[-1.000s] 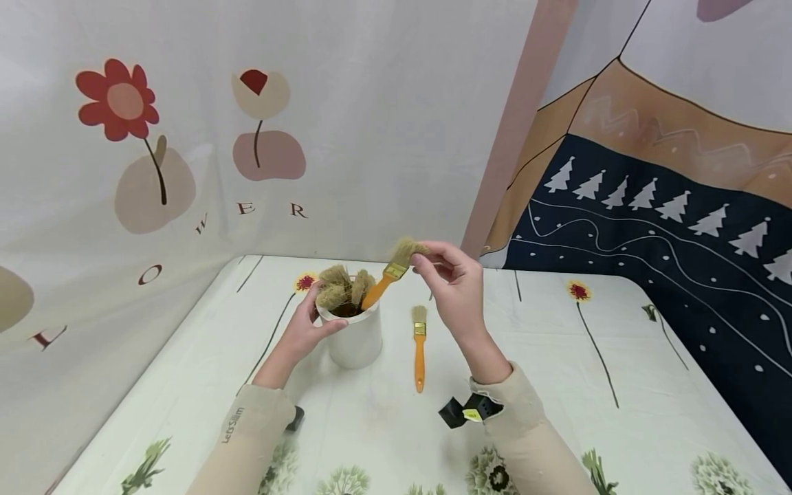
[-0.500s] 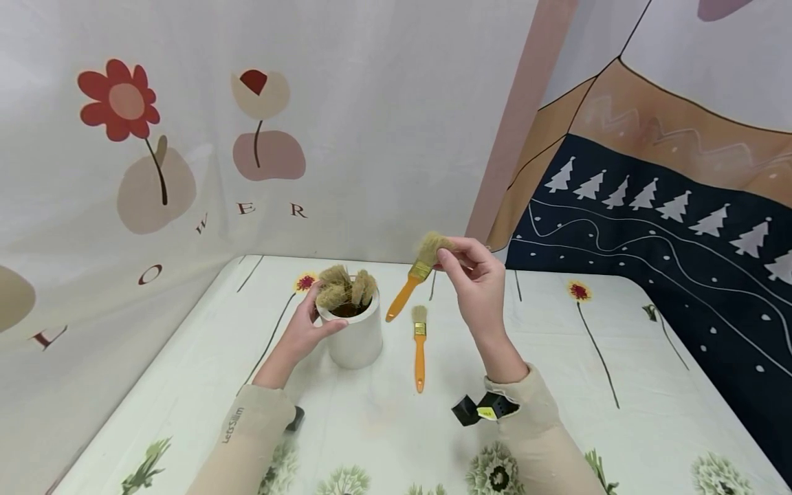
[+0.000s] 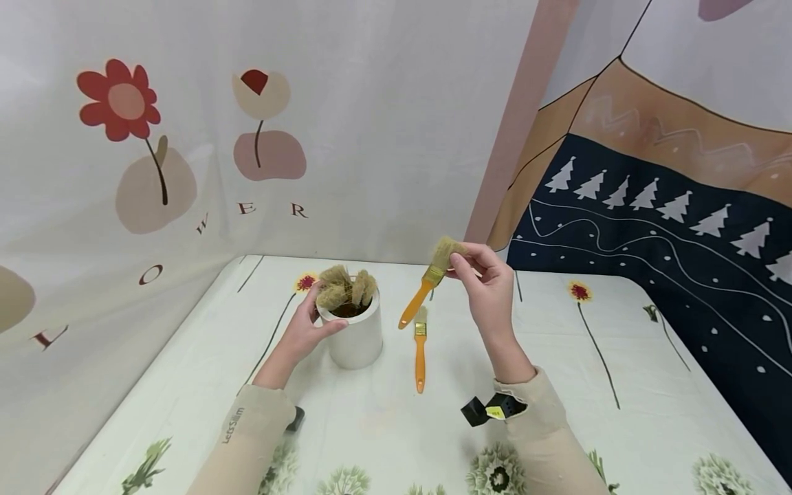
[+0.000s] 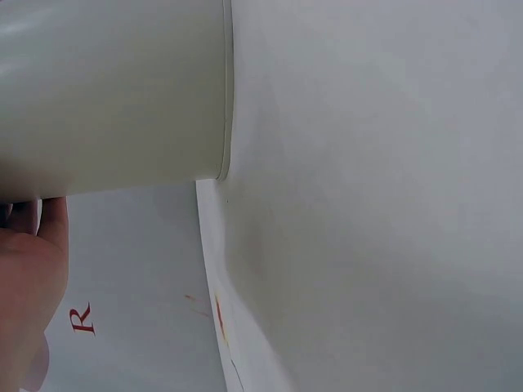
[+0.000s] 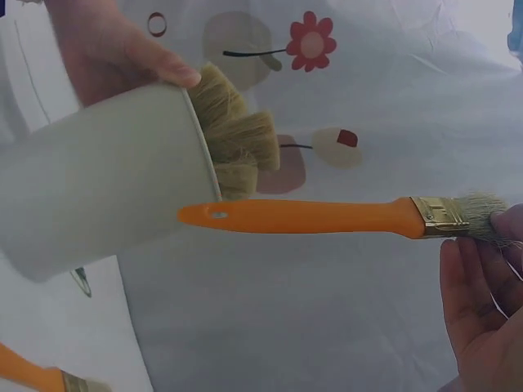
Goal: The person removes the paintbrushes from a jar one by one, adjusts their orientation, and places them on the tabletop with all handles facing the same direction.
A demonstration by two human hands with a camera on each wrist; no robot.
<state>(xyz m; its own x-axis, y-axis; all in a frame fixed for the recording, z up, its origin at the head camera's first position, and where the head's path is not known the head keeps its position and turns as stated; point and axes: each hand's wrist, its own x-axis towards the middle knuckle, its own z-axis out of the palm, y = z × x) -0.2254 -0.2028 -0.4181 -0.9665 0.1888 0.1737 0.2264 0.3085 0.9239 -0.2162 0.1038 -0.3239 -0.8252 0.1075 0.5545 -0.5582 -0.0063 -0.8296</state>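
A white cylindrical pot [image 3: 359, 344] stands upright on the table, with several paintbrushes [image 3: 335, 289] in it, bristles up. My left hand [image 3: 304, 328] grips the pot's rim from the left, the thumb over the near side. To the right of the pot, my right hand [image 3: 485, 285] pinches a paintbrush [image 3: 423, 289] by its bristles. Its orange handle slants down to the left, in the air; the right wrist view shows that handle [image 5: 302, 216] whole. Another orange-handled paintbrush [image 3: 420, 357] lies on the table below it, its bristle tip close behind the held brush.
A white flower-print cloth [image 3: 631, 323] covers the table. Behind it hangs a pale printed curtain [image 3: 383, 137], and a dark blue tree-print fabric [image 3: 650, 199] hangs on the right. Black wrist devices [image 3: 495, 409] show at the sleeves.
The right hand has lifted the paintbrush away from the pot's mouth and carried it to the right, over the lying brush. The left hand and the pot have stayed put.
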